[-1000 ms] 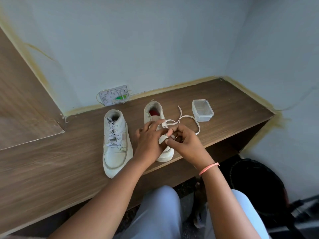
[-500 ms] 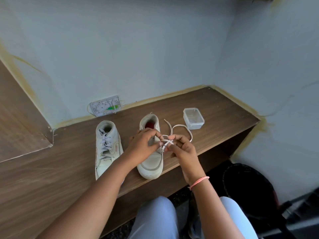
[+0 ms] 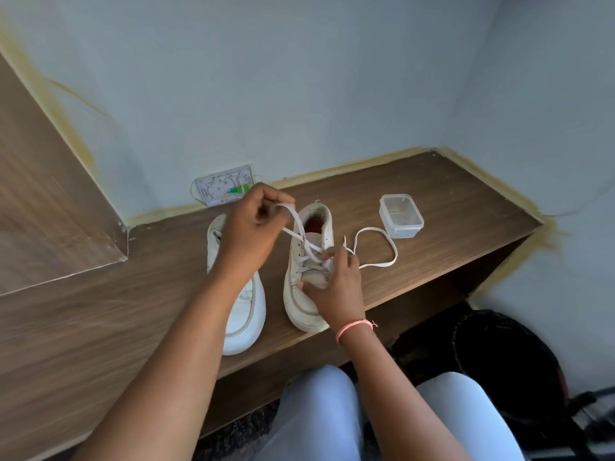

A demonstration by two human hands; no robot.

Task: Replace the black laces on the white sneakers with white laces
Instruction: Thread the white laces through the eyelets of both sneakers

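Two white sneakers stand side by side on the wooden shelf (image 3: pixel 432 207), toes toward me. The left sneaker (image 3: pixel 244 314) is partly hidden behind my left forearm. The right sneaker (image 3: pixel 304 294) has a white lace (image 3: pixel 382 241) threaded through its lower eyelets. My left hand (image 3: pixel 253 227) pinches one lace end and holds it raised up and to the left above the shoe. My right hand (image 3: pixel 336 284) grips the shoe's right side, fingers at the eyelets near the lace. The other lace end loops loosely on the shelf to the right.
A small clear plastic container (image 3: pixel 401 216) sits on the shelf right of the shoes. A white circuit-like board (image 3: pixel 224 189) leans against the back wall. A slanted wooden panel (image 3: pixel 50 194) rises at left. A black bin (image 3: pixel 506 364) stands on the floor at right.
My left hand has drawn the lace end up and to the left, away from the shoe. My right hand has dropped onto the shoe's side. The camera view has shifted.
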